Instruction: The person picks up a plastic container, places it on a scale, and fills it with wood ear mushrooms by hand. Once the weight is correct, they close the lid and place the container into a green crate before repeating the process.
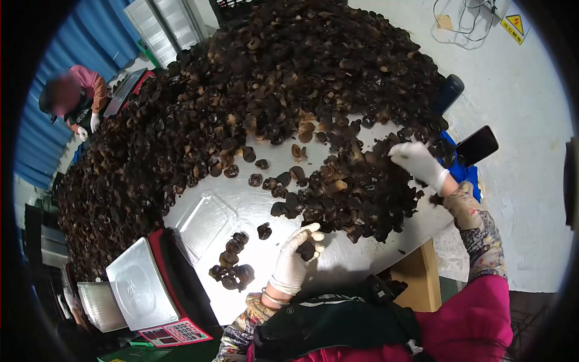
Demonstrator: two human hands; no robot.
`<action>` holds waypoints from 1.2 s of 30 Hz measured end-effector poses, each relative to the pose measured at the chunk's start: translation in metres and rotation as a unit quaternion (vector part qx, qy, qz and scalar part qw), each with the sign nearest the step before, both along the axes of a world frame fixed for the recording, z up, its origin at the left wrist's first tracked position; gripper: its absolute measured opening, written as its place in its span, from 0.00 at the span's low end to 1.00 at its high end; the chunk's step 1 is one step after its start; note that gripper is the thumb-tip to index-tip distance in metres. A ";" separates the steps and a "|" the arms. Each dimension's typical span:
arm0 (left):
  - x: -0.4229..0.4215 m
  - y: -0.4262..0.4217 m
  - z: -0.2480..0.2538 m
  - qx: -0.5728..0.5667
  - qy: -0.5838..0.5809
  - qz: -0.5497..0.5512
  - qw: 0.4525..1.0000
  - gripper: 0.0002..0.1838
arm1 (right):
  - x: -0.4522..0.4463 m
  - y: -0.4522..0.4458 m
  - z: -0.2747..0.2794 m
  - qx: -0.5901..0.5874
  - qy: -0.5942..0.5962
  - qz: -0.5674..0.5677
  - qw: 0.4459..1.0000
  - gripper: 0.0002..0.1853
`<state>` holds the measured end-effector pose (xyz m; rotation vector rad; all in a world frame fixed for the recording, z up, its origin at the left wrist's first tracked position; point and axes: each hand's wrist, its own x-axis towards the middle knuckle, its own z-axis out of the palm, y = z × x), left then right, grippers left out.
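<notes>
My left hand [292,263], in a white glove, is at the table's near edge with its fingers curled around a dark wood ear mushroom [306,250]. In a matching glove, my right hand [419,164] is over the right side of a loose heap of wood ear mushrooms [362,196]. Its fingers are bent together, and whatever they hold cannot be made out. Left of my left hand, a small group of mushrooms [232,265] lies on the metal tabletop [259,226]. A single mushroom [264,230] sits just above that group.
A large mushroom mound [313,60] covers the far side. A clear plastic lid [208,224] lies at left, near a scale [142,286] and stacked clear trays [102,306]. A phone [477,146] and dark bottle [449,93] are at right. Another person [78,99] is at far left.
</notes>
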<state>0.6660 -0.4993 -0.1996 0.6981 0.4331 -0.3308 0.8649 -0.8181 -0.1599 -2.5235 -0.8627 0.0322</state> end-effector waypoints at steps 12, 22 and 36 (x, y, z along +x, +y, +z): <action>-0.002 -0.005 -0.023 -0.165 -0.040 -0.122 0.978 0.23 | -0.042 0.102 -0.002 0.198 0.102 0.125 0.967 0.13; -0.007 0.001 -0.022 -0.129 -0.044 -0.091 0.986 0.17 | 0.026 0.116 -0.017 0.245 0.226 -0.010 0.943 0.06; -0.006 -0.003 -0.001 -0.098 -0.102 -0.140 0.980 0.36 | -0.034 0.077 0.027 0.219 0.154 -0.118 0.956 0.08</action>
